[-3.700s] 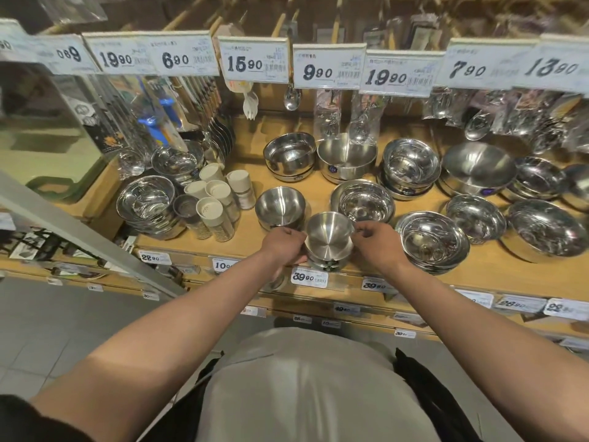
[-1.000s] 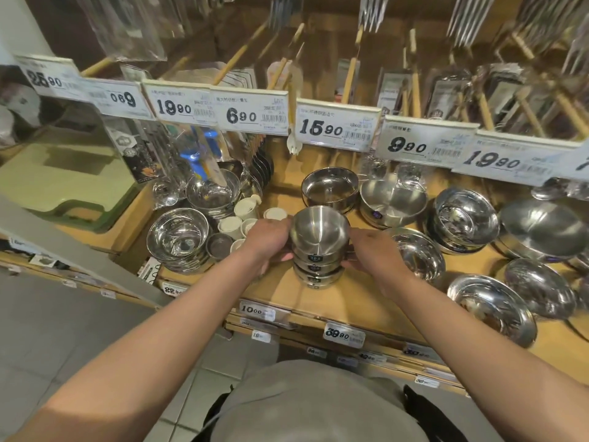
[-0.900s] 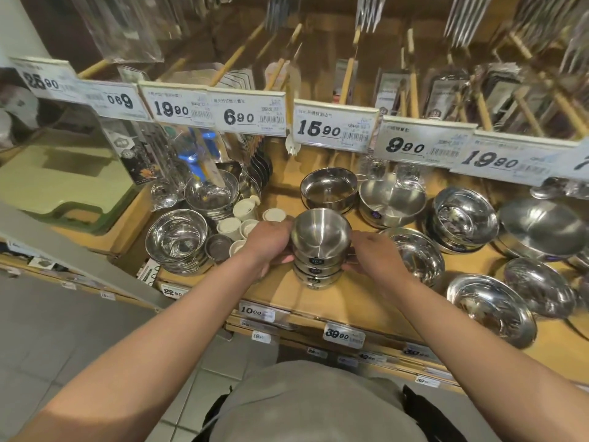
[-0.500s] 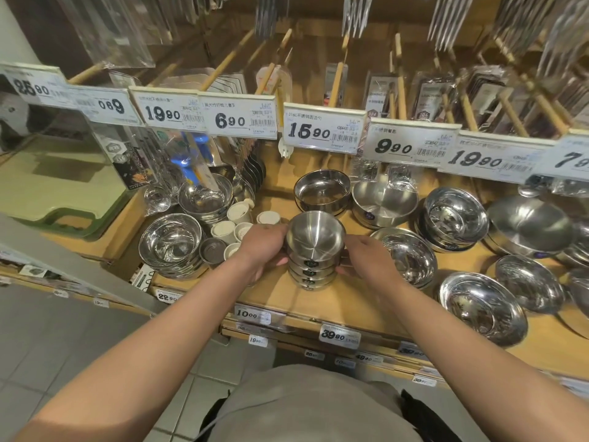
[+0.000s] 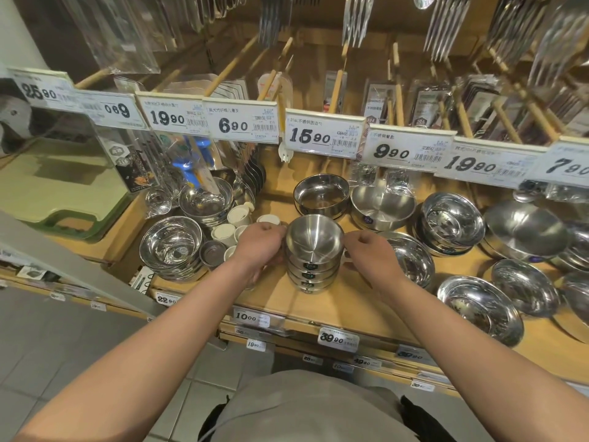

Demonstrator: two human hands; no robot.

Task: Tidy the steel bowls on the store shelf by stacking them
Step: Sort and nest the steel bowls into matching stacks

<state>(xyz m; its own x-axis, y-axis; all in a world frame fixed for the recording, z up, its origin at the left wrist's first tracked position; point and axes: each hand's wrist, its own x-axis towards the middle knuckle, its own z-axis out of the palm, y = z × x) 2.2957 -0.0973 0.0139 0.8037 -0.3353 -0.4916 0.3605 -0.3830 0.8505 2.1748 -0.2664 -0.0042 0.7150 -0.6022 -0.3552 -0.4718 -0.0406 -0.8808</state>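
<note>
A stack of small steel bowls [image 5: 314, 250] stands on the wooden shelf [image 5: 344, 301], near its front edge and about in the middle of the scene. The bowls sit one inside the other, and each lower bowl shows a dark label on its near side. The left hand [image 5: 259, 242] holds the stack from the left side with curled fingers, which wrap around the bowls; the fingertips are hidden behind the stack. The right hand [image 5: 369, 250] holds the stack from the right side, its fingers curled against the rim of the top bowl and its thumb lower on the side. Just behind the stack, farther from the person, stands a straight-walled bowl [image 5: 321, 194], and to the right of it a wider flat bowl [image 5: 382, 205]. To the right of the right hand lies a shiny bowl [image 5: 414, 260], partly covered by the wrist. On the left side stands another pile of shiny bowls [image 5: 172, 247], with some small white cups [image 5: 231, 224] between it and the left hand. White price tags [image 5: 323, 135] hang in a row above the bowls.
</note>
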